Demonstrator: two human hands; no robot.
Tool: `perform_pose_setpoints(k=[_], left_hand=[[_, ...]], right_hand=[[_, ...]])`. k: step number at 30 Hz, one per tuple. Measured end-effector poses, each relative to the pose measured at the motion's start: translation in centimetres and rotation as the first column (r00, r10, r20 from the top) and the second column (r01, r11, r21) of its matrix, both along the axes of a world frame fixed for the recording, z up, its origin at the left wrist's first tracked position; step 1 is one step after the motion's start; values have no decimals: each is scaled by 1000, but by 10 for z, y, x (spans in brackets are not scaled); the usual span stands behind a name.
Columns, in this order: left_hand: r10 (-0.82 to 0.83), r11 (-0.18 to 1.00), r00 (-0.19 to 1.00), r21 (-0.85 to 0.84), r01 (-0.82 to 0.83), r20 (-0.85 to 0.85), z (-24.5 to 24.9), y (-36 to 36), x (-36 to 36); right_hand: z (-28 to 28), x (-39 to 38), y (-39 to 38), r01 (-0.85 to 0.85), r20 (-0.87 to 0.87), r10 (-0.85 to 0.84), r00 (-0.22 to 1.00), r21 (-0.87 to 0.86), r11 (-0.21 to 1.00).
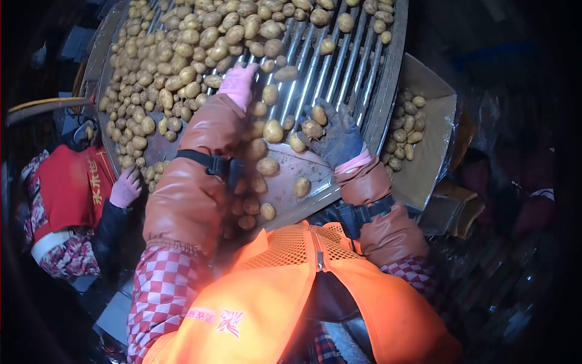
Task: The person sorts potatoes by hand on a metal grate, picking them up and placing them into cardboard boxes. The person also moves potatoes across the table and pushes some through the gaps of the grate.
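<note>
Fingertips (252,67) of the left hand (237,84) blur, grip impossible to tell; the right hand (341,139) cups a potato (312,128).

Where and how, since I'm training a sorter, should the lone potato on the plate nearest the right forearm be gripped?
Probably around the middle of the potato, from above and its right: it sits apart on the plate, slightly elongated, nothing touching that side, while other potatoes lie leftward.

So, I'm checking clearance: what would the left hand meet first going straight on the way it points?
The left hand would probably first meet the potatoes just ahead of it, though depth is unclear.
</note>
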State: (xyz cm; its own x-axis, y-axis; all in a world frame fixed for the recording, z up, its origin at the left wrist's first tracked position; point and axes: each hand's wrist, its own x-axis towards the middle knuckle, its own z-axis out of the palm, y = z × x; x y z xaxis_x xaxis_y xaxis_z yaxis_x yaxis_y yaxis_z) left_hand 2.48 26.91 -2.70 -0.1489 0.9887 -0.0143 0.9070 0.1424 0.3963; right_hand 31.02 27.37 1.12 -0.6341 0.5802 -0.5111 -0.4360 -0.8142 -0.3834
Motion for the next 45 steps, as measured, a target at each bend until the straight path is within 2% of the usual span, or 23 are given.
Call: perform_pose_setpoints(k=[3,9,13,14,15,17,18,22,24,25,27,30,31,32,33,34,36,38,39,40,41,42,45], left_hand=[[-92,992,995,90,90,22,4,9,4],[-93,955,995,-285,80,-34,27,56,34],[-87,968,991,-245,60,-99,9,70,34],[-187,982,981,-47,185,-50,0,64,25],[-262,965,965,-30,262,-5,6,56,18],[-165,985,986,-59,164,0,0,53,21],[-136,976,991,-174,133,-8,-4,56,17],[0,965,993,-259,-31,-122,-9,30,26],[-28,971,999,-239,23,-20,-7,28,18],[-16,964,999,-266,23,29,-20,30,7],[168,960,940,-266,-87,298,-43,32,-11],[140,973,796,67,-221,589,-53,0,-7],[335,941,546,-237,-243,768,15,-16,29],[173,971,628,-26,-236,759,11,-26,35],[294,955,596,-201,-219,747,13,-44,36],[44,998,797,6,-59,602,3,-55,37],[221,974,535,-214,-75,815,44,-78,75],[267,954,501,-299,-16,824,29,-96,72],[297,950,417,-309,-39,859,31,-102,80],[268,956,481,-291,-26,835,25,-106,77],[240,960,544,-278,-12,804,19,-108,74],[225,963,578,-267,-12,785,20,-108,75],[218,971,541,-237,-36,812,49,-103,91]], right_hand=[[11,-5,4,51,37,-46,998,-154,987],[-19,8,10,56,-170,-86,982,-175,983],[0,1,11,104,7,-105,994,-225,969],[26,-6,11,164,175,-117,978,-283,945],[-26,2,6,33,83,-40,996,84,996],[-30,12,12,0,-282,-48,958,-168,986],[12,15,5,133,144,-111,983,-151,979],[1,51,1,160,162,-154,975,-24,987],[-5,66,-1,216,194,-209,958,-16,976],[-37,80,4,117,-52,-115,992,37,992],[-5,90,-1,342,214,-339,916,25,940],[1,144,8,445,72,-446,892,32,895],[10,163,9,470,81,-471,878,30,882],[27,176,9,513,133,-515,847,53,857],[18,192,7,525,129,-529,839,64,849],[3,210,9,524,81,-526,847,47,850],[7,227,24,583,198,-561,804,-72,809],[-29,282,55,521,37,-519,854,-53,852],[-52,327,88,432,-282,-396,874,76,899],[-15,339,119,393,-396,-197,897,506,768],[6,359,147,643,-241,-605,759,430,634],[19,374,171,821,-43,-889,457,405,402],[30,378,213,759,119,-769,628,125,640]])
